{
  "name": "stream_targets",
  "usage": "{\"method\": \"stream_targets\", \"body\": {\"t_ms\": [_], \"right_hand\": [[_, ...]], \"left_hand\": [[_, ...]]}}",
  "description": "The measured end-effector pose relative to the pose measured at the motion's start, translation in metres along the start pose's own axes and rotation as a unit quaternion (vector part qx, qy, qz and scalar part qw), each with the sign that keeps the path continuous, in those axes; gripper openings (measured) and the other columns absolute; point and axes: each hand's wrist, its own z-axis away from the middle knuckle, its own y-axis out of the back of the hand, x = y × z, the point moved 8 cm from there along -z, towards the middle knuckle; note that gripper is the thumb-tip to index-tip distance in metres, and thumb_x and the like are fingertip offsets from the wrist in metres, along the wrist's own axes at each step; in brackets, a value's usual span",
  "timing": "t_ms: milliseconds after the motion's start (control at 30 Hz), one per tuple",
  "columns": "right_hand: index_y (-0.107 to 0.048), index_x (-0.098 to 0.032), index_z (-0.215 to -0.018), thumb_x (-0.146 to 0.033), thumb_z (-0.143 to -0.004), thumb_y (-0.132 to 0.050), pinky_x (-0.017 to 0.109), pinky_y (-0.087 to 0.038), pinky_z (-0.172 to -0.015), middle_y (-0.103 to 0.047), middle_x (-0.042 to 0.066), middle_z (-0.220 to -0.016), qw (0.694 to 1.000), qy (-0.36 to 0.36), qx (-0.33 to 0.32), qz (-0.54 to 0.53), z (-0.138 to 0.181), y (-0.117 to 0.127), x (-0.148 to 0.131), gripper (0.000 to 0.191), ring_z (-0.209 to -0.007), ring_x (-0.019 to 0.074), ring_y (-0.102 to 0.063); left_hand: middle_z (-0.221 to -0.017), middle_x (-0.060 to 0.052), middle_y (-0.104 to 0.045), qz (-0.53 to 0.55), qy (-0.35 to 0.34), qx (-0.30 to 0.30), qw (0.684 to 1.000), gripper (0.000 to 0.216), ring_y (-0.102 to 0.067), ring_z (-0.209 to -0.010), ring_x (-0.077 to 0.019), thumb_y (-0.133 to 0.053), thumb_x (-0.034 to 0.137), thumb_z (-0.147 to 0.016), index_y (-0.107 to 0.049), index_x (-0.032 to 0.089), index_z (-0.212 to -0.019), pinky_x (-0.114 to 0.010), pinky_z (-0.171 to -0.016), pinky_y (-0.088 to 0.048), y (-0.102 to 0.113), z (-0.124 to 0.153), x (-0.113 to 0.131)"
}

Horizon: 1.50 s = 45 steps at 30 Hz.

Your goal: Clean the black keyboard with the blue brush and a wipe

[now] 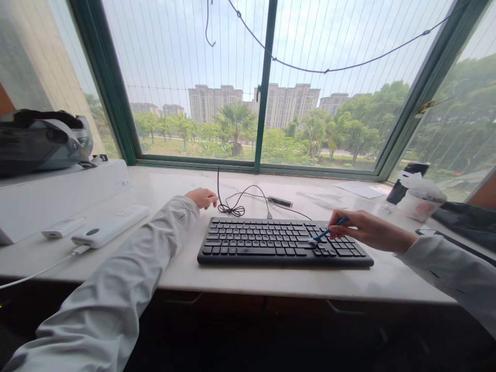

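A black keyboard [267, 237] lies flat on the white sill-like tabletop. Pinched in my right hand [354, 226] is a small blue brush [329, 231], held over the keyboard's right part. Its pale bristle end meets the keys left of the arrow keys. My left hand [202, 198] is beyond the keyboard's far left corner, its fingers loosely bent and apart, with nothing seen in them. Just right of those fingers lies a coiled black cable [231, 209], one end of it sticking up.
At the left are a white power bank [112, 226] with a cable, a small white device [63, 227] and a white box [58, 194] bearing a dark headset-like thing [44, 142]. Behind the keyboard lies a dark pen-like item [279, 201]. A plastic-wrapped cup [420, 199] stands at the right.
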Motion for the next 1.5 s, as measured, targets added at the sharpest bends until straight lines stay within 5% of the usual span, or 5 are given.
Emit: {"method": "stream_targets", "body": {"t_ms": [200, 433, 767, 1000, 1500], "right_hand": [[-0.059, -0.02, -0.091, -0.052, -0.09, -0.056, 0.031, -0.051, -0.072, -0.074, 0.006, -0.085, 1.0, -0.006, 0.014, 0.006, 0.005, 0.008, 0.006, 0.032, -0.08, 0.0208, -0.07], [-0.06, -0.019, -0.089, -0.053, -0.088, -0.058, 0.033, -0.051, -0.073, -0.074, 0.009, -0.088, 0.996, 0.002, 0.083, -0.025, 0.0, 0.012, -0.01, 0.034, -0.083, 0.0235, -0.07], [-0.05, -0.022, -0.089, -0.047, -0.091, -0.056, 0.032, -0.053, -0.071, -0.076, 0.006, -0.086, 0.973, 0.077, 0.118, -0.182, -0.064, -0.054, -0.107, 0.026, -0.08, 0.0196, -0.071], [-0.055, -0.022, -0.092, -0.03, -0.096, -0.052, 0.026, -0.047, -0.068, -0.076, 0.002, -0.085, 0.971, 0.2, 0.075, -0.107, -0.107, -0.099, -0.183, 0.01, -0.079, 0.0166, -0.071], [-0.055, -0.022, -0.093, -0.022, -0.094, -0.053, 0.027, -0.046, -0.074, -0.076, 0.003, -0.087, 0.963, 0.253, 0.042, -0.087, -0.122, -0.118, -0.192, 0.003, -0.086, 0.0184, -0.072]], "left_hand": [[-0.07, -0.002, -0.067, 0.122, -0.021, -0.186, 0.975, 0.061, -0.042, -0.051, -0.0099, -0.054, 0.072, -0.073, -0.07, 0.016, -0.09, -0.025, -0.054, -0.033, -0.017, 0.015, 0.012], [-0.075, -0.001, -0.067, 0.131, -0.031, -0.255, 0.958, 0.065, -0.043, -0.053, -0.0091, -0.07, 0.075, -0.055, -0.069, 0.019, -0.087, -0.024, -0.055, -0.034, -0.031, 0.025, 0.022], [-0.065, 0.002, -0.06, 0.173, -0.02, -0.273, 0.946, 0.055, -0.035, -0.051, -0.0078, -0.08, 0.065, -0.053, -0.068, 0.02, -0.083, -0.025, -0.049, -0.024, -0.037, 0.024, 0.019], [-0.07, 0.001, -0.067, 0.156, -0.036, -0.254, 0.954, 0.056, -0.048, -0.06, -0.0108, -0.078, 0.066, -0.053, -0.071, 0.02, -0.085, -0.023, -0.054, -0.031, -0.037, 0.021, 0.018], [-0.064, 0.001, -0.068, 0.156, -0.044, -0.233, 0.959, 0.051, -0.051, -0.058, -0.0116, -0.079, 0.061, -0.053, -0.075, 0.022, -0.085, -0.025, -0.059, -0.037, -0.039, 0.017, 0.017]]}}
